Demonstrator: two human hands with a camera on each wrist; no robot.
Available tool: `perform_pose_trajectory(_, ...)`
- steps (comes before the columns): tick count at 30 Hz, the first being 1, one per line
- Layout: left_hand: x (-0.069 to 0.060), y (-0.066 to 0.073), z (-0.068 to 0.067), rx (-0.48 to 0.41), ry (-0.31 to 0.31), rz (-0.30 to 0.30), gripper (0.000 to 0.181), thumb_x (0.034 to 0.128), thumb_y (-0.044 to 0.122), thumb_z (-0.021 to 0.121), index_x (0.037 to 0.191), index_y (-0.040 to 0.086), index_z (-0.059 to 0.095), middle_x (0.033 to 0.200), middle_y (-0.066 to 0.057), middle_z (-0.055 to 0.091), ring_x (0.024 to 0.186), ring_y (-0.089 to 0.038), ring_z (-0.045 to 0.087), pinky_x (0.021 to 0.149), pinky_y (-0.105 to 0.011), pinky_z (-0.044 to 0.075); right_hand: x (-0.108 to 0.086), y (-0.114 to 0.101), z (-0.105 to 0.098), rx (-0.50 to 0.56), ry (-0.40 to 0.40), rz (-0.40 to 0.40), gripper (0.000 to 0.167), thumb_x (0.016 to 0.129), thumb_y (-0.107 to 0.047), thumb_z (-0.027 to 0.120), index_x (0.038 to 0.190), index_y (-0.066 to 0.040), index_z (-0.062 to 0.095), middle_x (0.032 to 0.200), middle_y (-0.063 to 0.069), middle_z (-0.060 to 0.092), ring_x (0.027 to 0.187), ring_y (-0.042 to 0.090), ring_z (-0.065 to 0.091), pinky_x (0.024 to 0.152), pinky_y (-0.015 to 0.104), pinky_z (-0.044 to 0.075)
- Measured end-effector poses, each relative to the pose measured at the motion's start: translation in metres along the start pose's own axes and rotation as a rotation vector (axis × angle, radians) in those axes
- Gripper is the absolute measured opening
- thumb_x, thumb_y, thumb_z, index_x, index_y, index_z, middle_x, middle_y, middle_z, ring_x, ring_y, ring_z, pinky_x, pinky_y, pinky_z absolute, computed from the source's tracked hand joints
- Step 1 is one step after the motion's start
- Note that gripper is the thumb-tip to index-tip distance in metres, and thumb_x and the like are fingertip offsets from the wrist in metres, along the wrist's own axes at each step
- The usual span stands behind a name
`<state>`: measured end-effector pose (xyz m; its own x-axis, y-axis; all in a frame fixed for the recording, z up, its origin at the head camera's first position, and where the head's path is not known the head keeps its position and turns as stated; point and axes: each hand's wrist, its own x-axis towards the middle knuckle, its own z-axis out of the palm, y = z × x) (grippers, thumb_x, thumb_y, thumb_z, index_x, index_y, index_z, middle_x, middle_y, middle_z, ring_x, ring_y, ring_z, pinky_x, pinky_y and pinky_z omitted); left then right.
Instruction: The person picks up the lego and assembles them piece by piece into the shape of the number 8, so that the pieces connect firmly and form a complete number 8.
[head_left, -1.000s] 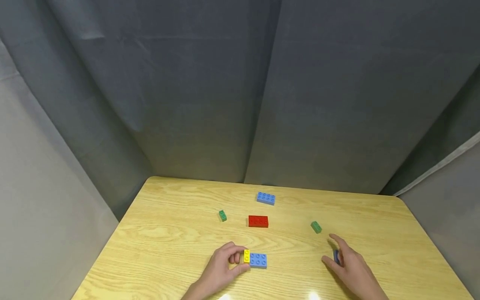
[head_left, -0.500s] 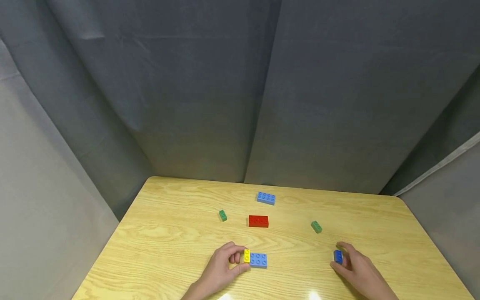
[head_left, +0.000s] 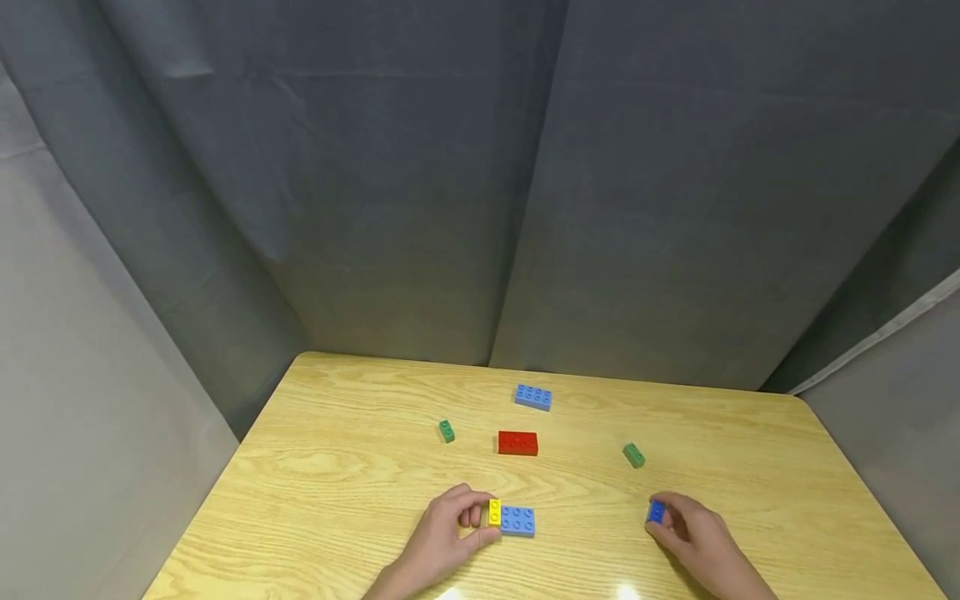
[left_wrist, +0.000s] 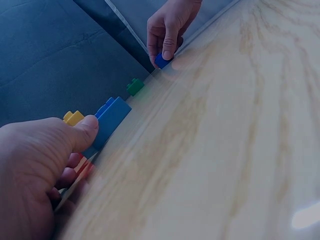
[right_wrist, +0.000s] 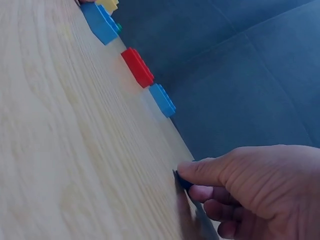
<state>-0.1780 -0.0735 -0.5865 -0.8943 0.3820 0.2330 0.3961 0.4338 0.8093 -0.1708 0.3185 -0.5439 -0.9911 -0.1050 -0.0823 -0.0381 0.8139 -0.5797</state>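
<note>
Grip state, right hand?

Clamped: thumb and fingers pinch the dark blue brick, studs up. Can't tell if its underside touches the worktop.

Failure mode?

Small part, fingertip hold. Off-center squeeze could twist it or pop it out.

Left hand?

Thumb and index clamped on the yellow brick, seated on the left end of the light blue brick. Lifting there could pry the joint, since the blue hangs out to one side. Any push on the free end could swing the pair.

Around them?

Right green brick sits near the right hand; a low, wide sweep could clip it. Red brick, left green brick and far blue brick lie beyond the hands. Knock risk only on a long reach.
</note>
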Motion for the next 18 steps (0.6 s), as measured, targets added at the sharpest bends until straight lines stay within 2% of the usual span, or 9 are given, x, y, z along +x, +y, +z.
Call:
perform_pose_trajectory(6,-0.001,-0.001,-0.001,0.003,0.009,0.021,0.044,0.0897,0.033,0.083,0.124,0.007,0.073,0.083,0.005,0.055,0.076,-0.001,0.045,0.067,-0.017,0.041,0.001,-0.007,0.007,0.038,0.000,-0.060,0.041,0.095,-0.014,0.077,0.130,0.005,0.066,0.093,-0.001,0.060,0.077,0.006,0.049,0.065,0.022,0.047)
perform_pose_trajectory(10,-0.001,-0.002,-0.002,0.003,0.011,-0.001,0.044,0.0889,0.032,0.084,0.124,0.008,0.074,0.083,0.007,0.054,0.076,-0.001,0.045,0.067,-0.016,0.041,0.003,-0.011,0.012,0.042,-0.002,-0.084,0.042,0.095,-0.019,0.078,0.131,0.000,0.067,0.105,0.002,0.066,0.084,0.008,0.055,0.069,0.022,0.049)
perform_pose_trajectory(12,0.000,-0.002,-0.001,-0.005,0.008,-0.011,0.044,0.0888,0.031,0.084,0.125,0.008,0.073,0.083,0.007,0.054,0.076,-0.001,0.045,0.067,-0.016,0.041,0.003,-0.011,0.013,0.056,-0.012,-0.082,0.048,0.094,-0.022,0.079,0.134,0.001,0.065,0.107,0.003,0.066,0.084,0.009,0.054,0.069,0.021,0.049)
perform_pose_trajectory(16,0.001,-0.002,0.000,-0.015,0.000,-0.018,0.044,0.0892,0.030,0.084,0.125,0.007,0.073,0.084,0.008,0.054,0.076,-0.001,0.046,0.067,-0.016,0.042,0.003,-0.009,0.015,0.119,-0.024,-0.073,0.059,0.092,-0.026,0.081,0.136,0.006,0.060,0.096,-0.001,0.060,0.074,0.007,0.049,0.061,0.022,0.043)
perform_pose_trajectory(18,0.001,-0.001,0.000,-0.013,-0.003,-0.021,0.044,0.0889,0.030,0.084,0.125,0.007,0.073,0.084,0.009,0.055,0.075,-0.001,0.046,0.066,-0.016,0.042,0.002,-0.009,0.016,0.154,-0.022,-0.069,0.057,0.092,-0.025,0.082,0.134,0.007,0.061,0.089,-0.002,0.055,0.067,0.008,0.044,0.057,0.023,0.040)
